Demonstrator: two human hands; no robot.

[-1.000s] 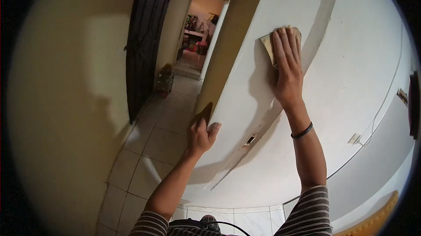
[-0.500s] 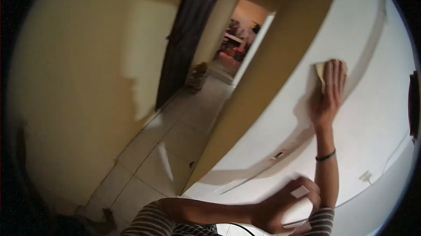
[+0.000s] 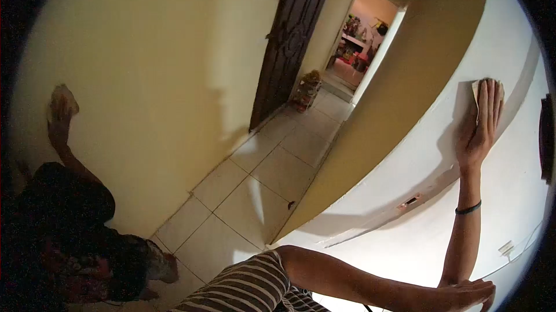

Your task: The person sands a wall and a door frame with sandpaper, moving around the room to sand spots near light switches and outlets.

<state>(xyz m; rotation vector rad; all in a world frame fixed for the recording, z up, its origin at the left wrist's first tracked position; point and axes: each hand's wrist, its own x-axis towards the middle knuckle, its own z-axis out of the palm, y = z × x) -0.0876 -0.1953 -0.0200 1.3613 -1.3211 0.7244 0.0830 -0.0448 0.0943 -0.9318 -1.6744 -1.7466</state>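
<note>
Far left, a crouching co-worker's hand [image 3: 61, 106] is pressed to the yellow wall [image 3: 162, 80]. Past the dark door [image 3: 289, 39] and tiled floor [image 3: 255, 184], the left hand [image 3: 466, 294] sits at the bottom edge beside the right forearm, fingers loosely spread, seemingly empty. High on the white wall [image 3: 405, 155], the right hand [image 3: 479, 123] lies flat, fingers straight, pinning a sanding sheet [image 3: 476, 88] there.
</note>
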